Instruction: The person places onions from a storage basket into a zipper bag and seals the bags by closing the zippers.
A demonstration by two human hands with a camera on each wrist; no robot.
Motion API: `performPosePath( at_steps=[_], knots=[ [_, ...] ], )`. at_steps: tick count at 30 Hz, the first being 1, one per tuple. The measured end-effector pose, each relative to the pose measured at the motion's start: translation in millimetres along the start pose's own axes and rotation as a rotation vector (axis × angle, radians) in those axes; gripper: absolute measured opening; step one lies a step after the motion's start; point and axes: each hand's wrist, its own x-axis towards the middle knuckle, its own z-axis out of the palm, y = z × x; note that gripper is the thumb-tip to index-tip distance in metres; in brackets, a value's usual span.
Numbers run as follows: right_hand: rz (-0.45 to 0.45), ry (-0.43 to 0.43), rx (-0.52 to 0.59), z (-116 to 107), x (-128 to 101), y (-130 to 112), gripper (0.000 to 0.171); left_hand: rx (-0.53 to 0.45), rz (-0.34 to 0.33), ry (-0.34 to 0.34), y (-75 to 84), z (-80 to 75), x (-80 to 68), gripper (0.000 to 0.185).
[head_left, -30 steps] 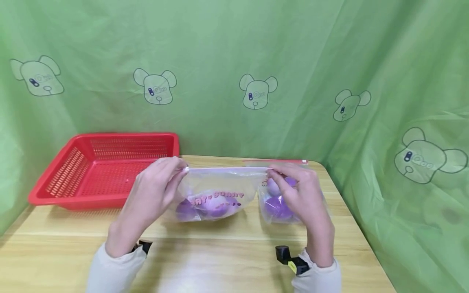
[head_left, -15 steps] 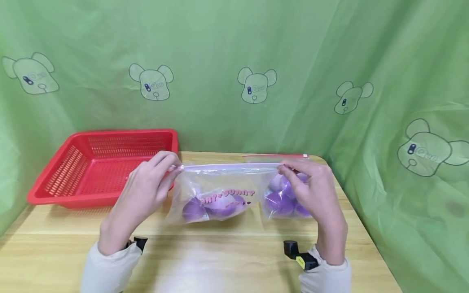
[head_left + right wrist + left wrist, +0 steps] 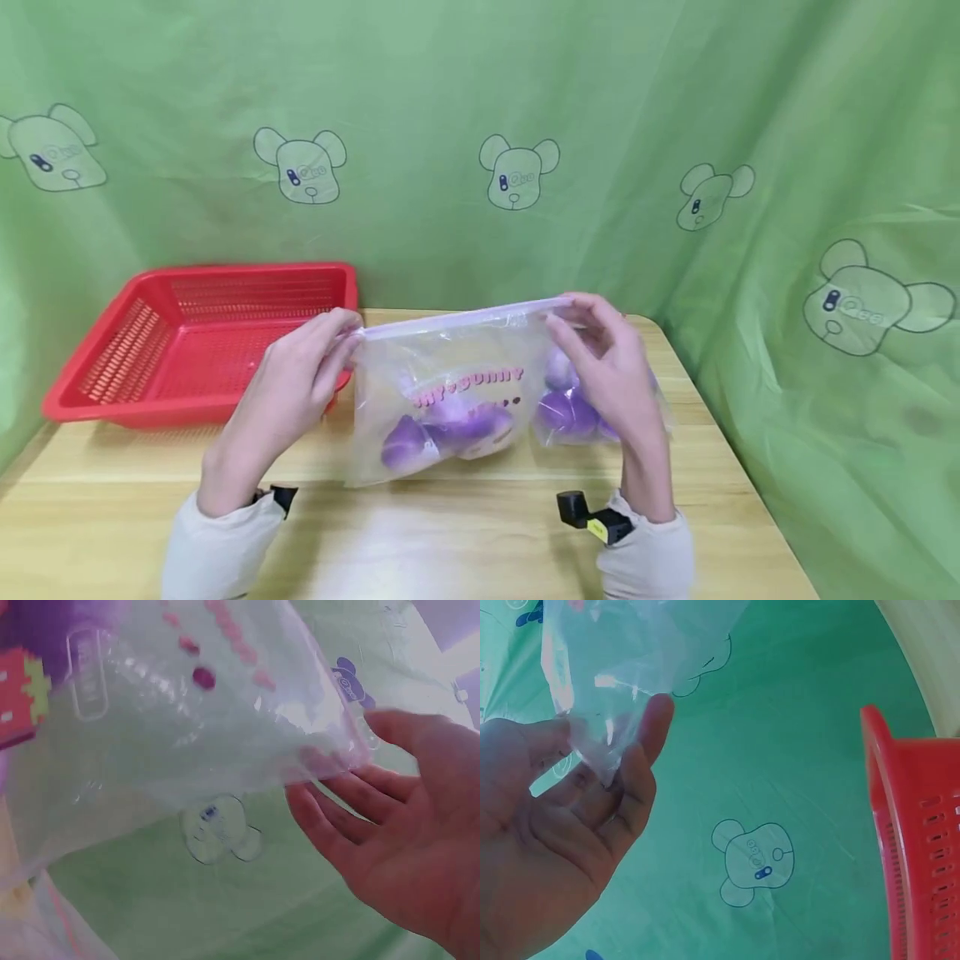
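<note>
A clear plastic zip bag with pink lettering, holding purple rounded pieces, is held lifted over the wooden table, pinched at its top corners by the left hand and right hand; sealing judged finished; setting down judged next, calling for a steady grip; bags counted: two, the second clear bag of purple pieces lying behind; red perforated plastic basket: one.

A zip bag was held up at the centre of the frame, above the table, with rounded pieces gathered in its lower part. Its top left corner was pinched by the left hand, its top right corner by the right hand. A second bag was set behind the right hand, on the table. A basket was placed at the left of the frame, at the table's far edge. A curtain was hung across the upper frame, behind everything.
</note>
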Motion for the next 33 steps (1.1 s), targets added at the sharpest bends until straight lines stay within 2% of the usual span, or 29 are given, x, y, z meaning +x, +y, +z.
performPosePath(
  at_steps=[2,5,7,10,16,21,25,27,29,33],
  knots=[
    [0.040,-0.002,0.054,6.1,2.5,4.8,0.020,-0.013,-0.009,-0.012,-3.1,0.3,-0.6,0.008],
    [0.033,0.062,0.057,9.2,4.0,10.3,0.014,-0.022,-0.017,-0.075,-6.9,1.6,-1.7,0.011],
    [0.002,0.114,0.017,7.3,3.4,12.3,0.011,-0.024,-0.014,-0.121,-8.6,2.6,-2.0,0.014],
    [-0.038,0.143,-0.054,1.4,2.1,12.6,0.007,-0.027,0.007,-0.159,-8.9,3.8,-2.5,0.019],
    [-0.038,0.137,-0.099,-0.4,3.9,14.6,0.007,-0.031,0.010,-0.158,-13.8,3.6,-1.1,0.018],
    [0.034,0.162,-0.151,13.6,7.6,24.9,0.012,-0.026,-0.076,-0.157,-20.8,14.4,-2.5,0.010],
    [0.114,0.172,-0.217,26.9,27.2,37.7,0.019,-0.025,-0.134,-0.099,-27.3,24.7,-4.7,0.020],
    [0.143,0.141,-0.239,35.1,44.8,46.8,0.021,-0.016,-0.149,-0.081,-30.8,27.1,-6.8,0.030],
    [0.181,0.081,-0.255,44.2,64.3,58.9,0.022,0.000,-0.163,-0.093,-34.1,29.0,-9.8,0.037],
    [0.326,-0.119,-0.309,57.5,90.7,84.1,0.030,0.045,-0.153,-0.125,-38.7,34.9,-17.4,0.043]
  ],
)
